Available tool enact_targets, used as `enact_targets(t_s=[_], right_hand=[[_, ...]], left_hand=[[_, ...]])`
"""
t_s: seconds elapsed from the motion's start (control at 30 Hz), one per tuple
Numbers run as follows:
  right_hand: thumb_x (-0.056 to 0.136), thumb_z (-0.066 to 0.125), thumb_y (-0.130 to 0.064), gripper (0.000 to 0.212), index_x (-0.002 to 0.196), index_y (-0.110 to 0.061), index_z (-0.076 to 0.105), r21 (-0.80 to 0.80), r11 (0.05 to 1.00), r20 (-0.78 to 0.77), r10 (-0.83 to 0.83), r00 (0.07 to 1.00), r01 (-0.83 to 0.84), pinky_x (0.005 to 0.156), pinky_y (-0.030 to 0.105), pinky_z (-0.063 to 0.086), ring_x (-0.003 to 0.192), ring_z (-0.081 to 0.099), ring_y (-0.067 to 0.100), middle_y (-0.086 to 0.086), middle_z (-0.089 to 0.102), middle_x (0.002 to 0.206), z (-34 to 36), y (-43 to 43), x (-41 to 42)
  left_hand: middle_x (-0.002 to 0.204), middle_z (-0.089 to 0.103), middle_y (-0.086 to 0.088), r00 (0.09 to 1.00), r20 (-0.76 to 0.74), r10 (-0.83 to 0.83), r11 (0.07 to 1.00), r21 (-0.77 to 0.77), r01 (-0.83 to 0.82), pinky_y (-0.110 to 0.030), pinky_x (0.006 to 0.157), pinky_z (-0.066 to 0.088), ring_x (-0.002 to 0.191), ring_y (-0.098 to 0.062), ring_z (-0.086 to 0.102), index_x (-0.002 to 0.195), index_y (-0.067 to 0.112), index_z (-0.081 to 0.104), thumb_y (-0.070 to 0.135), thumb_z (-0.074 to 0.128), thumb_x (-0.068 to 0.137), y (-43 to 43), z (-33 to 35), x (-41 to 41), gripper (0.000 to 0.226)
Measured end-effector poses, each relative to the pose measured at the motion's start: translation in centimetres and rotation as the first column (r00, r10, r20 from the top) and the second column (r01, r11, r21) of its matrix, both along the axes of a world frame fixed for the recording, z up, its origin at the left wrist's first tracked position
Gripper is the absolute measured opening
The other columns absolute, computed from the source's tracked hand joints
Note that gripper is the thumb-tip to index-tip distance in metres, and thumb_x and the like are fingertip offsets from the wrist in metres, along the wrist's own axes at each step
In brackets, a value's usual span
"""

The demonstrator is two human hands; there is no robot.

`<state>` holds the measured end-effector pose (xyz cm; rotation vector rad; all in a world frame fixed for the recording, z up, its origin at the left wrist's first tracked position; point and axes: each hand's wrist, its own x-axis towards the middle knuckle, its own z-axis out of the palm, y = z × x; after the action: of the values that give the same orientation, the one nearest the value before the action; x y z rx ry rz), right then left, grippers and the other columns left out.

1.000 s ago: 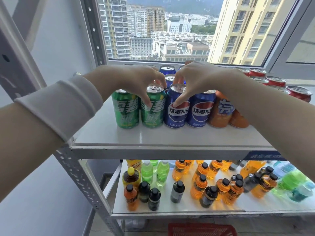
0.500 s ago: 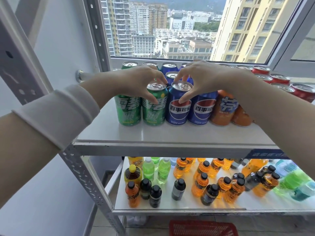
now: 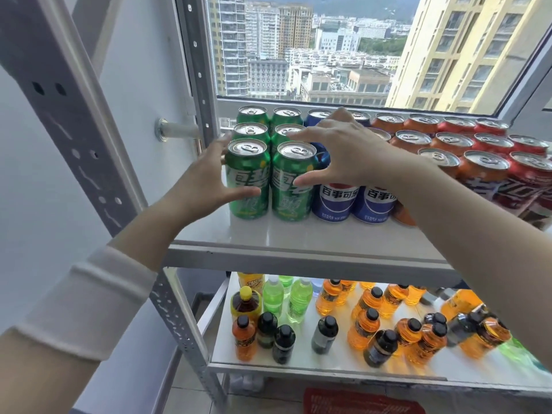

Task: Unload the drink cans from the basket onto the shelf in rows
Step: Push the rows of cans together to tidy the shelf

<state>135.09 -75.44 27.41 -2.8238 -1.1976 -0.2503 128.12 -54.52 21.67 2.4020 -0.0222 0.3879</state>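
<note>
Drink cans stand in rows on the white top shelf (image 3: 313, 234): green cans (image 3: 248, 180) at the left, blue cans (image 3: 337, 201) beside them, then orange cans (image 3: 439, 158) and red cans (image 3: 531, 177) to the right. My left hand (image 3: 206, 180) is spread at the left side of the front green can, thumb across its front. My right hand (image 3: 343, 150) hovers with spread fingers over the blue cans, thumb touching the second front green can (image 3: 292, 186). Neither hand holds anything. A red basket (image 3: 358, 403) shows at the bottom edge.
The lower shelf (image 3: 298, 364) carries several orange, green and dark bottles. A grey perforated upright (image 3: 68, 115) stands at the left, with a wall-mounted knob (image 3: 167, 130) beside the cans. A window frame runs right behind the back row.
Both hands have let go of the front green and blue cans and spread apart. The view has risen, so more of the back rows shows.
</note>
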Motion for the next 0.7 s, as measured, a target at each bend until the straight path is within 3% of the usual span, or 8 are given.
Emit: enact_targets(t_s=[0.13, 0.27, 0.4, 0.53, 0.7], right_hand=[[0.073, 0.064, -0.057, 0.068, 0.134, -0.030, 0.048, 0.051, 0.999, 0.023, 0.007, 1.000, -0.008, 0.093, 0.030, 0.030, 0.120, 0.041, 0.024, 0.002, 0.056, 0.129, -0.4, 0.4, 0.6], [0.068, 0.066, -0.057, 0.069, 0.129, -0.028, 0.054, 0.125, 0.992, 0.003, 0.005, 1.000, -0.006, 0.093, 0.034, 0.038, 0.115, 0.044, 0.026, 0.001, 0.063, 0.119, -0.7, 0.3, 0.8], [0.066, 0.066, -0.058, 0.068, 0.127, -0.030, 0.055, 0.167, 0.986, -0.026, 0.005, 1.000, 0.000, 0.096, 0.043, 0.040, 0.114, 0.046, 0.027, 0.003, 0.064, 0.114, -0.9, 0.2, 0.9], [0.064, 0.064, -0.061, 0.069, 0.126, -0.034, 0.055, 0.179, 0.984, -0.045, 0.020, 0.999, -0.011, 0.094, 0.044, 0.042, 0.114, 0.045, 0.028, 0.002, 0.064, 0.113, -0.9, 0.2, 1.0], [0.076, 0.056, -0.058, 0.061, 0.129, -0.028, 0.052, 0.179, 0.983, -0.074, 0.050, 0.996, -0.036, 0.089, 0.027, 0.029, 0.115, 0.037, 0.015, -0.006, 0.055, 0.121, 0.0, 0.2, 1.6]], left_hand=[[0.135, 0.048, -0.007, 0.999, 0.015, 0.052, 0.996, -0.069, -0.051, -0.034, 0.101, 0.041, 0.122, -0.021, 0.047, 0.142, 0.012, 0.026, 0.027, 0.079, 0.069, -0.1, -1.1, 0.7, 0.091], [0.125, 0.052, -0.002, 0.998, 0.021, 0.052, 0.997, -0.059, -0.051, -0.025, 0.088, 0.040, 0.107, -0.014, 0.048, 0.133, 0.012, 0.037, 0.028, 0.080, 0.069, 0.0, -1.1, 0.8, 0.078], [0.126, 0.052, -0.002, 0.999, 0.022, 0.030, 0.998, -0.050, -0.029, -0.024, 0.085, 0.038, 0.102, -0.011, 0.045, 0.133, 0.013, 0.037, 0.028, 0.079, 0.069, -0.1, -0.8, 0.6, 0.078], [0.127, 0.050, -0.001, 1.000, 0.013, 0.021, 0.998, -0.059, -0.020, -0.027, 0.089, 0.041, 0.108, -0.013, 0.047, 0.133, 0.014, 0.036, 0.031, 0.078, 0.069, -0.1, -0.9, 0.5, 0.079], [0.149, 0.032, -0.004, 0.996, 0.069, 0.063, 0.995, -0.083, -0.058, -0.031, 0.104, 0.034, 0.132, -0.016, 0.039, 0.146, 0.017, 0.023, 0.064, 0.053, 0.065, 0.5, 0.8, -0.1, 0.098]])
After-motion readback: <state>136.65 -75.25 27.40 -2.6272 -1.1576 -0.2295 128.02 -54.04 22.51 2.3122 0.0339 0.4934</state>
